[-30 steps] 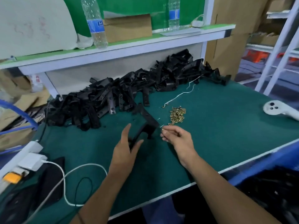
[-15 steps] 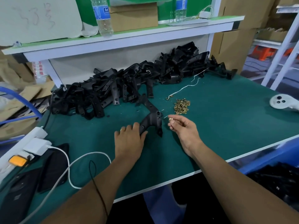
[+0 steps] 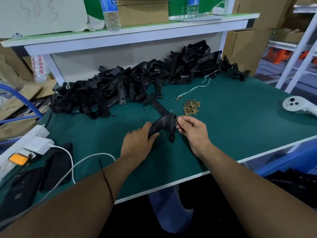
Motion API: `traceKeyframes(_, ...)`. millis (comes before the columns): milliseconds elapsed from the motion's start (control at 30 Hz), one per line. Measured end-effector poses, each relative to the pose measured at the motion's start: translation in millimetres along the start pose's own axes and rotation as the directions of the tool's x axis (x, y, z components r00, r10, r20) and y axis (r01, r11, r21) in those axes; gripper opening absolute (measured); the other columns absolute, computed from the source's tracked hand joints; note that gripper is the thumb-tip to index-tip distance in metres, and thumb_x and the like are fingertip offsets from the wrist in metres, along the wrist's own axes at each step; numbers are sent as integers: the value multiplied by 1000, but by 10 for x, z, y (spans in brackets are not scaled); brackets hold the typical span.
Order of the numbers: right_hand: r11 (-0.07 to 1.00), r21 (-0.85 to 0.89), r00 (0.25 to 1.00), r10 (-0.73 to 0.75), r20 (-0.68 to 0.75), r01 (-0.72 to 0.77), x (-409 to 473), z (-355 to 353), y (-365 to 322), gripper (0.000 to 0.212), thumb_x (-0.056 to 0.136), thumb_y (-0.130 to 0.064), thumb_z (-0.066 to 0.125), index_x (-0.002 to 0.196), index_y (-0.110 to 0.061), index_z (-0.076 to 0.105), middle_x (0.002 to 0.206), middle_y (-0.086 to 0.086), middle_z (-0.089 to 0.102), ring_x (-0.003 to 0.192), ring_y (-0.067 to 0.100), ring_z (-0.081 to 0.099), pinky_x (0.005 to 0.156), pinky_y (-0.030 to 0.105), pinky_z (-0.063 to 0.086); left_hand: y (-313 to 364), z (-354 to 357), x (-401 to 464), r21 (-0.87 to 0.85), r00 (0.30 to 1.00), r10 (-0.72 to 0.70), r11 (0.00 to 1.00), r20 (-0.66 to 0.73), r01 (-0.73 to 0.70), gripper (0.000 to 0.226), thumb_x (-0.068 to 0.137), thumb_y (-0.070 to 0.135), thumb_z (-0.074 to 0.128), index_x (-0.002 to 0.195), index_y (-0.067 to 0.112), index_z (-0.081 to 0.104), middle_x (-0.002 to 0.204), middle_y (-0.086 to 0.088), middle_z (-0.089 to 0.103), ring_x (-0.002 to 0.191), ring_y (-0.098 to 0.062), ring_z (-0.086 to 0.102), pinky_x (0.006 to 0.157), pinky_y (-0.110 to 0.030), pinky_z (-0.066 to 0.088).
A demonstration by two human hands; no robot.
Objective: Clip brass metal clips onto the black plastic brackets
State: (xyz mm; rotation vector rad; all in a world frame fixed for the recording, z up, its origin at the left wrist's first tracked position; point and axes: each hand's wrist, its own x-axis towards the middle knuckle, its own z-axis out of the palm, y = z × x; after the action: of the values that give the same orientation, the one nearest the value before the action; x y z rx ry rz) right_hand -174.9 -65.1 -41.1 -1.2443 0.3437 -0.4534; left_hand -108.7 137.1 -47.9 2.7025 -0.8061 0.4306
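Since half a second ago, the left hand (image 3: 137, 143) has closed on the black bracket (image 3: 163, 122): fingers and thumb now curl around its ribbed lower end, wrist low on the green table mat (image 3: 240, 117). Right hand (image 3: 192, 129) sits just beside the bracket's upper corner, thumb and forefinger pinched together on something too small to identify, other fingers curled. Shiny brass clips (image 3: 191, 107) lie heaped near the middle. More black brackets (image 3: 137, 86) are piled along the far edge.
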Motion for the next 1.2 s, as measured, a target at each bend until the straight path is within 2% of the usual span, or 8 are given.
traceKeyframes(100, 1000, -27, 1000, -5, 22, 5, 6, -11, 3, 8, 97, -7, 70, 95, -10, 77, 75, -2, 73, 71, 5, 66, 70, 18, 55, 0, 3, -1, -9, 1000, 2, 1000, 14, -2, 36, 103, 60, 39, 122, 29, 44, 80, 4, 63, 65, -21, 59, 63, -36, 44)
traceKeyframes(267, 1000, -23, 1000, -3, 28, 3, 20, -22, 18, 14, 101, -6, 65, 93, -13, 75, 72, -5, 72, 69, 4, 65, 70, 18, 55, -3, 11, 2, -41, 1000, -20, 999, -4, 20, 37, 103, 62, 37, 120, 30, 46, 75, 6, 58, 61, -20, 49, 63, -34, 36)
traceKeyframes(400, 1000, -26, 1000, 7, 30, -6, 27, -30, 20, 14, 102, -7, 63, 95, -11, 74, 74, -4, 73, 70, 5, 66, 71, 19, 56, -27, 15, 7, -117, 999, -51, 992, 10, 52, 34, 101, 65, 38, 113, 34, 44, 73, 5, 59, 64, -24, 57, 61, -35, 39)
traceKeyframes(467, 999, -45, 999, 7, 38, -5, 23, -24, 22, 12, 102, -7, 64, 96, -11, 74, 74, -3, 72, 70, 6, 66, 71, 19, 56, -46, 20, 8, -144, 998, -58, 988, 14, 59, 31, 100, 66, 39, 110, 36, 42, 69, 8, 55, 62, -22, 55, 58, -35, 37)
traceKeyframes(733, 999, -36, 1000, 17, 23, -16, 18, -13, 15, 7, 101, -8, 66, 98, -9, 73, 72, -5, 71, 69, 4, 66, 71, 19, 56, -48, 64, 15, -102, 999, -44, 994, -20, 42, 33, 101, 65, 37, 113, 35, 43, 65, 12, 50, 55, -15, 47, 62, -36, 35)
traceKeyframes(1033, 998, -63, 1000, 6, 14, -5, 3, -5, 6, 9, 101, -7, 66, 96, -10, 73, 70, -6, 70, 68, 5, 64, 69, 18, 55, -35, 58, 16, -47, 999, -31, 998, -20, 30, 34, 102, 63, 39, 117, 33, 45, 64, 14, 42, 56, -17, 42, 60, -35, 33)
traceKeyframes(1200, 998, -57, 1000, 10, 23, -9, -15, 5, -7, 6, 97, -7, 71, 97, -8, 76, 74, -3, 72, 70, 7, 65, 72, 20, 57, -27, 53, 11, -49, 999, -40, 998, -36, 39, 33, 102, 62, 39, 113, 32, 46, 61, 14, 42, 51, -8, 38, 57, -33, 33)
